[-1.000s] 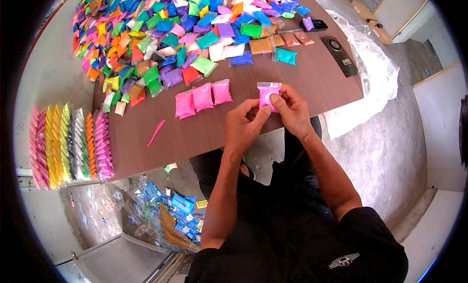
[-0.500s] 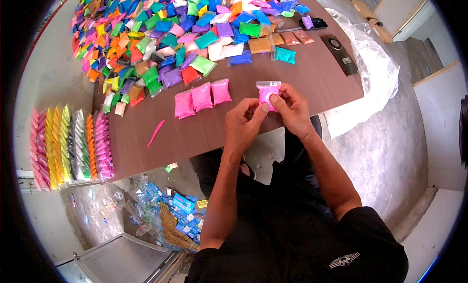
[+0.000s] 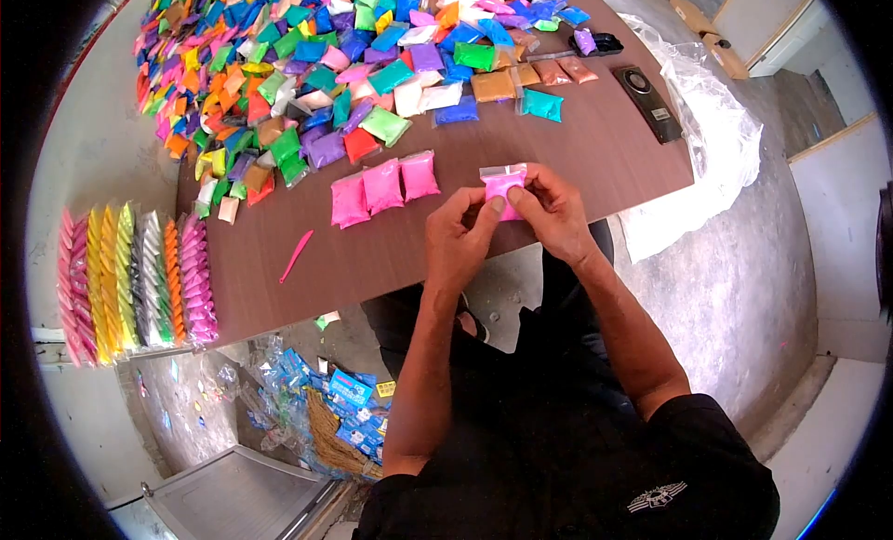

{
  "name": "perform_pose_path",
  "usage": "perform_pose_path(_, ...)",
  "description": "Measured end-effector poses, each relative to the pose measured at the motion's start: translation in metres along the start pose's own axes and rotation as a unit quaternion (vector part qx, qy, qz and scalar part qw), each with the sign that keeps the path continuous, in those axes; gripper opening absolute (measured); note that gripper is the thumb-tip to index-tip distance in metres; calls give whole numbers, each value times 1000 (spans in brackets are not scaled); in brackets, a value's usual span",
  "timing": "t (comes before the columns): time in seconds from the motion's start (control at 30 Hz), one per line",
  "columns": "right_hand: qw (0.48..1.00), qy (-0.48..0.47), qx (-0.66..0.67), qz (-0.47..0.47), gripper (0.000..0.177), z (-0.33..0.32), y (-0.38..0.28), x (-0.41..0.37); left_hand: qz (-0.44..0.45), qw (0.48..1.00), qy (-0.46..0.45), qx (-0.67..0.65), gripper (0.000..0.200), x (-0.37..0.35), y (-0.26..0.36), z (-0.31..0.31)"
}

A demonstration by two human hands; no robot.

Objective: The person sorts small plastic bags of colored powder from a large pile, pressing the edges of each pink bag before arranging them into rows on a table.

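A small pink zip bag (image 3: 503, 183) is held between my two hands above the table's near edge. My left hand (image 3: 461, 231) is closed on its left side, thumb against the face of the bag. From the other side my right hand (image 3: 553, 214) grips it, with the thumb pressing near its middle. The clear zip strip points away from me; fingers behind the bag are hidden. To the left, three filled pink packets (image 3: 382, 186) lie side by side. Nearer the left edge is a thin pink plastic tool (image 3: 296, 256).
A big heap of colourful packets (image 3: 326, 75) covers the table's far side. Twisted multicoloured packs (image 3: 135, 280) stand at the left edge. A dark device with a round dial (image 3: 648, 106) lies at right, beside clear plastic sheeting (image 3: 707, 140). Blue wrappers (image 3: 358, 400) lie below.
Both hands have shifted slightly left with the pink bag, which sits a little lower. The thumbs have moved up on its face, and less of the bag shows.
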State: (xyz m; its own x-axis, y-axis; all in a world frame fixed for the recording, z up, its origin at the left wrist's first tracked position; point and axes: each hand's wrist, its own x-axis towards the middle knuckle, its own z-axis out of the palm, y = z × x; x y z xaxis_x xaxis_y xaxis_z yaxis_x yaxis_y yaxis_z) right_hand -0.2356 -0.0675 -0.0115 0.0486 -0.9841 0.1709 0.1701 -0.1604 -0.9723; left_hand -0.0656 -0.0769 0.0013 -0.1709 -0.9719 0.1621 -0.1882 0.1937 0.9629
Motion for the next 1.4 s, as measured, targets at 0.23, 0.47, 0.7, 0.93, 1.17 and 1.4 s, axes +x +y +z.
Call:
perform_pose_path(0.23, 999, 1, -32, -20, 20, 2, -1, -1, -22, 999, 11, -43, 19, 1, -6, 0)
perform_pose_path(0.47, 999, 4, -30, -20, 18, 2, -2, -1, -25, 999, -4, -36, 18, 0, -8, -3)
perform_pose_path(0.7, 1000, 9, -15, -13, 17, 1, 3, -3, -34, 996, 8, -78, 18, -1, -2, -2)
perform_pose_path(0.93, 1000, 7, -23, -10, 16, 1, 0, -3, -37, 995, -13, -87, 15, 0, -5, -5)
perform_pose_path(1.17, 999, 8, -17, -28, 14, 2, 1, -3, -58, 990, -7, -126, 15, 0, 1, -4)
perform_pose_path(1.4, 999, -9, -34, -13, 12, 1, 0, -2, -3, 993, -2, -119, 15, 1, -13, -4)
